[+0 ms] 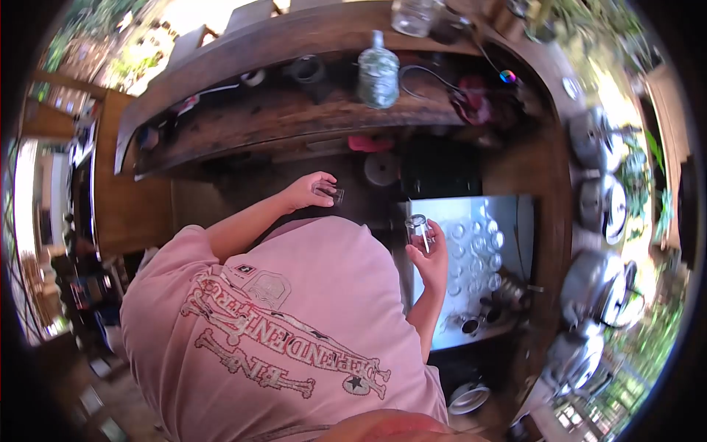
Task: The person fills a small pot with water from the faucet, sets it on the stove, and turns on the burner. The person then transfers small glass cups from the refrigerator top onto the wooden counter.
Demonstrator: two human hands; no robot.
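Note:
My left hand [308, 193] is closed around a small clear drinking glass [337, 194], held sideways in front of my body. Its fingers wrap the near end of the glass. Further right, my right hand [433, 254] grips another clear glass [417, 225], roughly upright, over the edge of a shiny metal counter [442, 335]. Several clear glasses [476, 247] stand in rows on that counter, beside my right hand. Near its lower end are dark metal cups [470, 323]. What the glasses contain, if anything, I cannot make out.
A wooden counter [294, 118] curves across the front, bearing a large glass bottle [378, 77] and a dark mug [308, 70]. Several metal kettles and pots [593, 283] line the ledge at right. A dark green box [442, 168] sits beyond the metal counter.

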